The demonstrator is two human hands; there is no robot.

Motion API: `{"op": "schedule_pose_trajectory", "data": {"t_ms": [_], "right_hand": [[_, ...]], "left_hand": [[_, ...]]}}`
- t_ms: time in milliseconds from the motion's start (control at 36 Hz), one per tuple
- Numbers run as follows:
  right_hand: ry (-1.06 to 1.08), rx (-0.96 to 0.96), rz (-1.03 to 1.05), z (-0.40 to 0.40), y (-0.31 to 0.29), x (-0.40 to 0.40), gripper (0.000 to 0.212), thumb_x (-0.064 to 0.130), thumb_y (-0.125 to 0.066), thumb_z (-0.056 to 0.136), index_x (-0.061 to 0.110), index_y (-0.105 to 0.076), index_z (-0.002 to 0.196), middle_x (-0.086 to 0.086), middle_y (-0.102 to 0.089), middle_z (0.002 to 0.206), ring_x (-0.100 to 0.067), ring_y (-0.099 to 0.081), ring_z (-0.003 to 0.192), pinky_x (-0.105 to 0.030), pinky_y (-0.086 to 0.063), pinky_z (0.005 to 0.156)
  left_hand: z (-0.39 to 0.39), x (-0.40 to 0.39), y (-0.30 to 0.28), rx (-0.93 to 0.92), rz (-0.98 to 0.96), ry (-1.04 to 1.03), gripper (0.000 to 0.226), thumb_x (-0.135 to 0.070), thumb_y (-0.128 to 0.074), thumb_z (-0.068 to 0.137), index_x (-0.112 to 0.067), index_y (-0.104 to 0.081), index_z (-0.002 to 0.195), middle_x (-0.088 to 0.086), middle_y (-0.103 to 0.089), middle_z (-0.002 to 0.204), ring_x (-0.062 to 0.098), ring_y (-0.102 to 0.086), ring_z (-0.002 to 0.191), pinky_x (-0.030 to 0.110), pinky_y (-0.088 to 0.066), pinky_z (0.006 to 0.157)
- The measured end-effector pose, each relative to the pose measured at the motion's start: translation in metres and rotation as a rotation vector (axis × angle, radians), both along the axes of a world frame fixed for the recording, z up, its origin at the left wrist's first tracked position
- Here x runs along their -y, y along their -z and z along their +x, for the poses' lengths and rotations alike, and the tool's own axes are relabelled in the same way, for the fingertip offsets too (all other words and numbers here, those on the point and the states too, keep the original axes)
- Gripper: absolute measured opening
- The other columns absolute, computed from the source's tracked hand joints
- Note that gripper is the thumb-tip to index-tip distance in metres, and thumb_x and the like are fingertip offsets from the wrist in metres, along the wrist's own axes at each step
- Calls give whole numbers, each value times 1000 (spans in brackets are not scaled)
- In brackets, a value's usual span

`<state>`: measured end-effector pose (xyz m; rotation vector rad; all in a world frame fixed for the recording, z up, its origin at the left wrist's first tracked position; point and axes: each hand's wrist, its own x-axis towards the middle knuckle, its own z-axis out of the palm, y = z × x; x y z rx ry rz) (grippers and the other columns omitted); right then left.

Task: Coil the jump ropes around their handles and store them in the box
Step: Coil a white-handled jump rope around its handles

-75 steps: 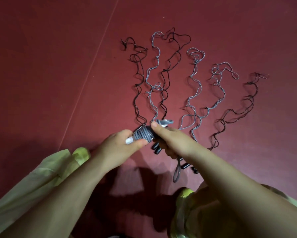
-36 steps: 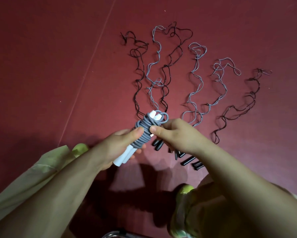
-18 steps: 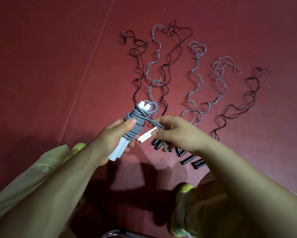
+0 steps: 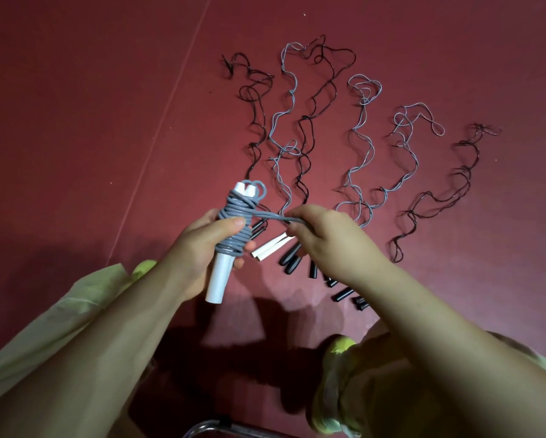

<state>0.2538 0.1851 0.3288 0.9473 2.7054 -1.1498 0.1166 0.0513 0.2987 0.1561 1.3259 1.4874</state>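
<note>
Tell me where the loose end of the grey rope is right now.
Head view, centre: the loose end runs from the coiled white handles in the left hand rightward into the right hand.

Under the right hand (image 4: pixel 325 238), the black handles (image 4: pixel 292 257) lie partly covered — their count cannot be told; the grey cord's (image 4: pixel 275 219) end vanishes inside that hand's fingers — a metal rim (image 4: pixel 233 430) is cut off below it
</note>
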Motion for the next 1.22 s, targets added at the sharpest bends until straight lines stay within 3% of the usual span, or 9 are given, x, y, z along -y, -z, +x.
{"op": "schedule_pose_trajectory", "data": {"t_ms": [167, 361, 472, 556, 611, 667, 778, 1028, 1222], "right_hand": [[69, -142, 1, 0, 0, -3, 25, 26, -56, 96, 13, -47, 77, 0, -50, 63, -6, -48, 45, -15, -34, 44], [-66, -313, -117, -2, -6, 3, 7, 22, -59, 80, 22, -55, 74, 10, -50, 106, -4, -48, 105, -4, -30, 89], [-73, -394, -372, -3, -18, 7, 6, 25, -54, 74, 26, -57, 69, 11, -60, 112, -9, -55, 110, -18, -38, 95], [-30, -434, -557, 0, -19, 6, 16, 11, -49, 75, 15, -65, 73, 2, -67, 115, -30, -60, 108, -64, -43, 91], [-23, -427, -632, 1, -17, 4, 17, 14, -51, 78, 17, -68, 77, 4, -68, 117, -40, -59, 108, -79, -35, 82], [-16, -434, -674, 0, -15, 4, 16, 16, -54, 82, 19, -70, 81, 4, -68, 116, -37, -60, 110, -72, -39, 91], [147, -534, -859, -6, -9, 5, 17, 12, -53, 85, 14, -70, 83, -1, -72, 100, -19, -64, 103, -32, -48, 99], [363, -518, -911, -13, -10, 13, 12, 22, -58, 81, 18, -68, 75, -4, -72, 87, -28, -61, 91, -46, -50, 91], [430, -435, -896, -16, -7, 22, 16, 11, -52, 96, 14, -56, 80, -2, -68, 73, -17, -62, 71, -23, -51, 65]], "left_hand": [[-5, 0, 2, 72, 46, -68, 33, -25, -60, 71, -20, -53, 103, 4, -61, 73, 18, -61, 56, 23, -45, 43], [-8, 1, 2, 103, 32, -19, 33, -27, -59, 72, -17, -55, 103, 5, -59, 75, 18, -59, 57, 23, -42, 41], [-5, 1, 0, 53, 66, 26, 35, -24, -59, 73, -13, -56, 106, 6, -60, 75, 19, -57, 59, 24, -41, 42], [-3, 2, -2, 39, 96, 99, 35, -20, -56, 74, -11, -55, 107, 3, -64, 76, 16, -60, 60, 27, -43, 44], [-3, 2, -2, 42, 92, 134, 35, -19, -56, 74, -12, -54, 108, 2, -65, 78, 17, -61, 64, 30, -42, 46], [-4, 2, -2, 40, 77, 145, 36, -20, -56, 73, -14, -55, 109, 2, -66, 83, 20, -62, 71, 29, -42, 48], [-2, 2, 1, -8, 38, 148, 43, -21, -58, 70, -19, -54, 112, 3, -66, 92, 23, -62, 75, 30, -43, 50], [3, -2, 0, -14, -3, 63, 54, -64, -41, 74, -20, -61, 98, 4, -58, 69, 17, -57, 53, 24, -40, 38], [13, -9, -3, -226, -121, -12, 32, -52, -58, 85, -21, -62, 94, 1, -61, 73, 13, -56, 52, 21, -38, 40]]}}
